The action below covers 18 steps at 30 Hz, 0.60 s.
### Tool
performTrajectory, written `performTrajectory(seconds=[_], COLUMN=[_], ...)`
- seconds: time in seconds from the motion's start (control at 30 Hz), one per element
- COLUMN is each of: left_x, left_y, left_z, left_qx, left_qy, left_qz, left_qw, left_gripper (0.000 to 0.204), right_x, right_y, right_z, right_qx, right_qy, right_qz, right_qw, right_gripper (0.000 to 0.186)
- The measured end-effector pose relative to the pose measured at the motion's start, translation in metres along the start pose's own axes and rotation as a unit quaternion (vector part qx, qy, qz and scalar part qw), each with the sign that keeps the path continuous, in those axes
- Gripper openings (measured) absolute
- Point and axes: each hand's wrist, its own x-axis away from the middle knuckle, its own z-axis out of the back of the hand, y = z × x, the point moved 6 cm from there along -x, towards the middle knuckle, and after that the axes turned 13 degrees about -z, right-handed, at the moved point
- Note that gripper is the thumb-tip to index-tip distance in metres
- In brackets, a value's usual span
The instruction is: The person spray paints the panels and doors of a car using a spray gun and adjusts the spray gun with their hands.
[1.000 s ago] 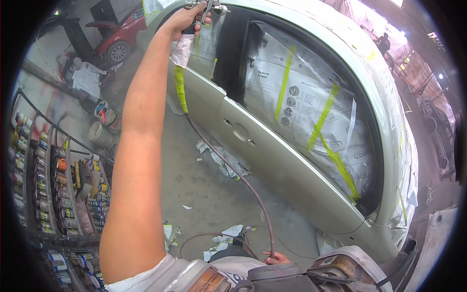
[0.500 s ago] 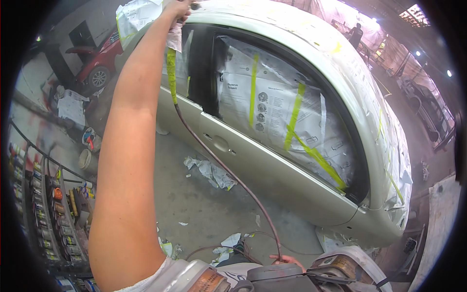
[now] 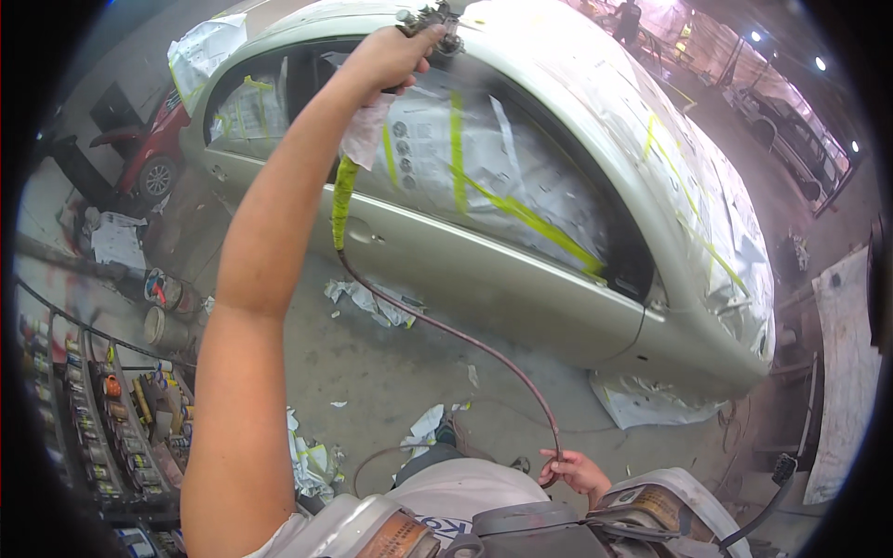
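Observation:
High over the car's roof edge, my left hand (image 3: 393,61) is closed around a spray gun (image 3: 450,39). A pale wrap hangs below the fist, and yellow-green tape (image 3: 341,206) binds the top of the hose. From there the brown air hose (image 3: 484,346) curves down to my right hand (image 3: 579,472), whose fingers hold it near my waist. The pale car (image 3: 465,251) stands in front of me, its side windows covered with printed masking paper (image 3: 530,167) and yellow-green tape strips. Haze blurs the area beside the gun.
Torn paper (image 3: 372,305) litters the floor, and more hose lies near my feet. A rack of cans (image 3: 121,418) stands at the lower left, with buckets (image 3: 167,327) beside it. Farther back is a red car (image 3: 156,167). A pale panel (image 3: 842,372) leans at right.
My left hand has moved right along the roof edge with the spray gun, now more fully in view. The hose swung with it. My right hand shows more, and the view has shifted along the car.

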Motion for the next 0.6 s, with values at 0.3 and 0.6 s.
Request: performTrajectory(seconds=[0.3, 0.6], left_x=[0.099, 0.208], left_y=[0.080, 0.106], left_z=[-0.188, -0.375], left_qx=[-0.137, -0.089], left_qy=[0.020, -0.079], left_qz=[-0.072, -0.109], left_qw=[0.988, 0.987], left_gripper=[0.050, 0.047], right_x=[0.072, 0.130], right_y=[0.054, 0.121], right_z=[0.071, 0.113], right_qx=[-0.006, -0.051], right_qy=[0.011, 0.043], right_qz=[0.046, 0.064], right_qw=[0.999, 0.996], right_gripper=[0.043, 0.041])
